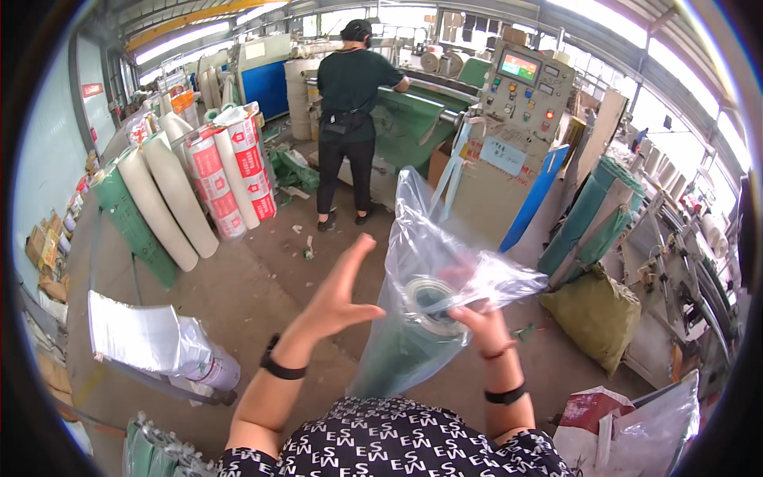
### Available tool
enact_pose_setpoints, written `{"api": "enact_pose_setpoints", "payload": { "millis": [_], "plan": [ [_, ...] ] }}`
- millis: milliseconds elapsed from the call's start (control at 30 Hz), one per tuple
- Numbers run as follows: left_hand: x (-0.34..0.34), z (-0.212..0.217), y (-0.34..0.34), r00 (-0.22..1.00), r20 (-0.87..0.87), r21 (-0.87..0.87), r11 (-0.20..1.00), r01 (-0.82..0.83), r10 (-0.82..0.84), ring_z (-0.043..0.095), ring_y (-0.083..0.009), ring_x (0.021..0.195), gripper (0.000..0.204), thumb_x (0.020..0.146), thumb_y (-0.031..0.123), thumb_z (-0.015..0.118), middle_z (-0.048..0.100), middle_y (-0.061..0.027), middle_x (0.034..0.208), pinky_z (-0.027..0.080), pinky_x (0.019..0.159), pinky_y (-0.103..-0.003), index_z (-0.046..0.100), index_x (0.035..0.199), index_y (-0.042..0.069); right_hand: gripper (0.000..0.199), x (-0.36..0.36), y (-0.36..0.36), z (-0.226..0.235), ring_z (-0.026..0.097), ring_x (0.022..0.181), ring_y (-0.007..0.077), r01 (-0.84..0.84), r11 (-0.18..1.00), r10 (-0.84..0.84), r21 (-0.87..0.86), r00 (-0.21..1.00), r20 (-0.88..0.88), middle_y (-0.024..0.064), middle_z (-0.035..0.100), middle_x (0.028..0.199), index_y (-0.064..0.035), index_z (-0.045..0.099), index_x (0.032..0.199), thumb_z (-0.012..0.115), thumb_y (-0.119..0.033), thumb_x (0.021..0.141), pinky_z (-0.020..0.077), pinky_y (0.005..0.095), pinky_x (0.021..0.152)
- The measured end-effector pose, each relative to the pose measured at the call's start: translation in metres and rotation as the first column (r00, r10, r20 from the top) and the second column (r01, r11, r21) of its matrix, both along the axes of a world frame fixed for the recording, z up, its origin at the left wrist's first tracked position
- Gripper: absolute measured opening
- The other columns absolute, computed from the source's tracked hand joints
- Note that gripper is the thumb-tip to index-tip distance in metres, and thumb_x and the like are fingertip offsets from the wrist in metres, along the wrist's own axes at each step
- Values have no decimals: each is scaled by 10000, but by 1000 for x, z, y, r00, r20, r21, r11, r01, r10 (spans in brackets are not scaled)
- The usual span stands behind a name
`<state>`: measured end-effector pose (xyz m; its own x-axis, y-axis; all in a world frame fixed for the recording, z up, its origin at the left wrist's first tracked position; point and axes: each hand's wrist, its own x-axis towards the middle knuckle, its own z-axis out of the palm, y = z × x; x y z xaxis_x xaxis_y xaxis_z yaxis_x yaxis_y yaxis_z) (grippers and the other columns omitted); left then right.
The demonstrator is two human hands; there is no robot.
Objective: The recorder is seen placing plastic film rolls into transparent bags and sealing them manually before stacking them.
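Head view — green roll [409,347] between left hand [335,296], spread wide, and right hand [482,323], touching film [415,230] — grip unclear.

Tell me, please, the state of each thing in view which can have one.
Green roll: wound, end facing up
Clear plastic: around the roll, loose above its end
Left hand: open, not gripping
Right hand: at the plastic, grip partly hidden
Control screen: lit
Red lamp: lit
Sack: bulging
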<state>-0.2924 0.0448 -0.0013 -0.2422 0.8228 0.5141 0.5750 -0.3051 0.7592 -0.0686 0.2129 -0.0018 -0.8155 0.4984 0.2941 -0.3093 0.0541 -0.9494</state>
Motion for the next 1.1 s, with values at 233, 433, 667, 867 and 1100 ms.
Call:
{"api": "enact_pose_setpoints", "payload": {
  "millis": [233,433,667,867,1100],
  "plan": [
    [50,21,44,949,5,26,949,315,-315,465,-256,1244,771,776,279,780,482,-140,1353,345,1050,-369,389,1380,0,240,-34,-1,38,585,996,218,354,789,-210,502,923,-322,72,662,1095,-36,658,1041,605,-20,807,441,365,892],
    [78,27,27,796,543,115,962,246,-269,557,-174,1095,474,791,15,694,574,-71,1193,461,912,-317,510,1228,24,443,-36,-29,80,522,1059,261,318,459,-179,829,948,-264,64,594,1130,-92,664,1115,746,-177,689,417,383,888],
    [76,60,-6,778,594,233,969,77,-204,576,-124,992,322,840,-12,647,592,-56,1081,479,855,-270,545,1145,3,1220,-33,-12,2,203,1424,306,-170,918,210,357,975,-75,191,221,1526,15,171,1480,859,-488,607,159,428,1157],
    [68,100,-12,958,-187,100,966,240,-219,579,-221,905,439,778,81,736,563,-109,1055,463,823,-303,532,1163,28,657,-57,-33,-7,505,1197,188,-642,760,649,100,759,-55,117,525,1300,-12,446,1339,757,-235,805,448,349,981],
    [50,35,-71,753,602,154,964,216,-265,591,-281,968,751,863,658,500,579,-193,1049,457,918,-419,552,1145,-36,345,-73,-34,30,600,791,157,-459,874,442,-159,888,-129,29,602,722,-38,642,804,507,-321,950,470,315,808]
  ]
}}
